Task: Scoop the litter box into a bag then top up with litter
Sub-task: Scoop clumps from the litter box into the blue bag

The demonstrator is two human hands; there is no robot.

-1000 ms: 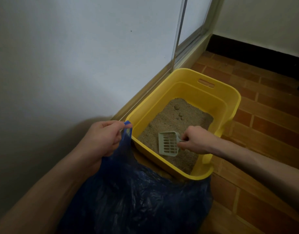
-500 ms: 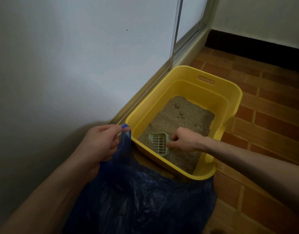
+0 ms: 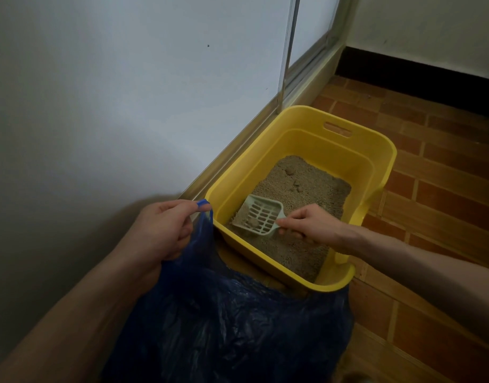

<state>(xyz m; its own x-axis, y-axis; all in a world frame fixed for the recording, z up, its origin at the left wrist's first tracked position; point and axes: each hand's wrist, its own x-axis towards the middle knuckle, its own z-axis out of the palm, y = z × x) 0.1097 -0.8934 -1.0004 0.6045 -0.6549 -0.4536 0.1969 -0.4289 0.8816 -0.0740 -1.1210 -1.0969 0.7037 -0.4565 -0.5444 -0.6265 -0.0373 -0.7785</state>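
A yellow plastic litter box (image 3: 381, 158) stands on the floor against the wall, holding beige litter (image 3: 312, 189) with a few small clumps near its far end. My right hand (image 3: 309, 223) grips the handle of a pale green slotted scoop (image 3: 261, 214) inside the box. The scoop lies near the box's near left corner with a clump and some litter in it. My left hand (image 3: 163, 228) pinches the rim of a dark blue plastic bag (image 3: 232, 322), which spreads over the floor in front of the box.
A white wall (image 3: 127, 92) rises on the left, with a metal sliding-door track (image 3: 301, 78) running along its foot. Brown brick-pattern tiles (image 3: 445, 172) cover the floor to the right. A black skirting (image 3: 420, 76) lines the far wall.
My right hand has turned the scoop from standing on edge to lying flatter, and it now carries a clump with litter. The left hand still holds the bag rim in place.
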